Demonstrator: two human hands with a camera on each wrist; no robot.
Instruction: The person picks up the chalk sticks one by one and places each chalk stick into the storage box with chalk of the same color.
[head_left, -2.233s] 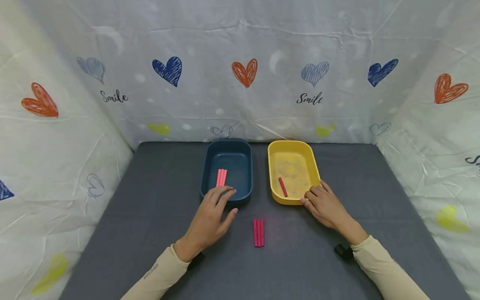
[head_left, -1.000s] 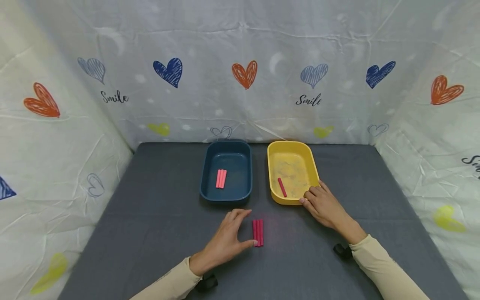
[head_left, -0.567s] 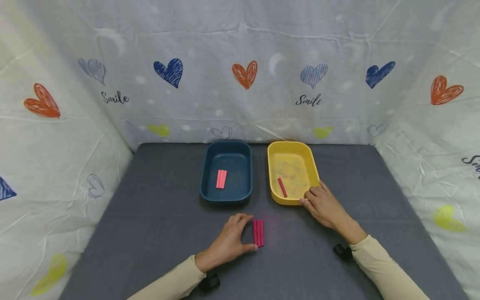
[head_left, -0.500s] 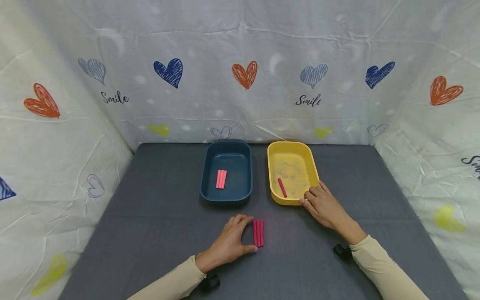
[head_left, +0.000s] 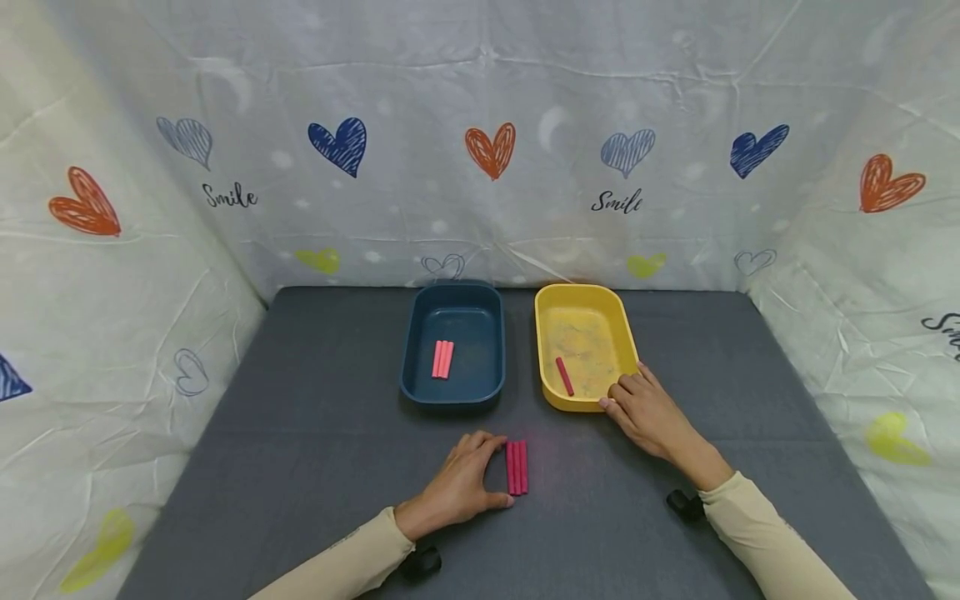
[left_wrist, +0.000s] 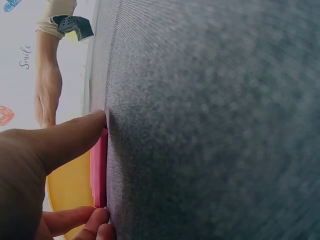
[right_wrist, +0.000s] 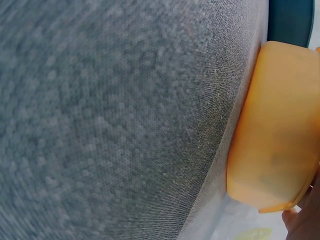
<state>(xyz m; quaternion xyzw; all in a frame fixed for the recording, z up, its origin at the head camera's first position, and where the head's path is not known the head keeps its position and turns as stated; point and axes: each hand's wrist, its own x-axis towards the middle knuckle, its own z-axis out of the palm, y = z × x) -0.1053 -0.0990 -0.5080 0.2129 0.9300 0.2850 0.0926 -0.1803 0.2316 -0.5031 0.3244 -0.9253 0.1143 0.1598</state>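
Side by side on the table lie 3 dark pink sticks [head_left: 517,468]. My left hand [head_left: 459,486] pinches the leftmost one lengthwise, thumb at its near end and fingertips at its far end. The left wrist view shows the same pink stick [left_wrist: 100,172] low against the cloth between thumb and fingers. My right hand [head_left: 651,415] grips the near right corner of a yellow plastic tub [head_left: 573,405], fingers curled over its rim. One dark red stick [head_left: 565,377] lies tilted inside. In the right wrist view the yellow tub's wall [right_wrist: 272,125] hides most of that hand.
Left of the yellow tub stands a dark blue tub [head_left: 453,395] holding 3 light pink sticks [head_left: 442,360]. A grey cloth [head_left: 315,417] covers the table. Behind and at the sides hangs a white printed curtain [head_left: 420,192].
My left hand has come from the blue tub's near rim, down and right to the dark pink sticks, and its thumb and fingers now meet the leftmost one. My right hand stays put.
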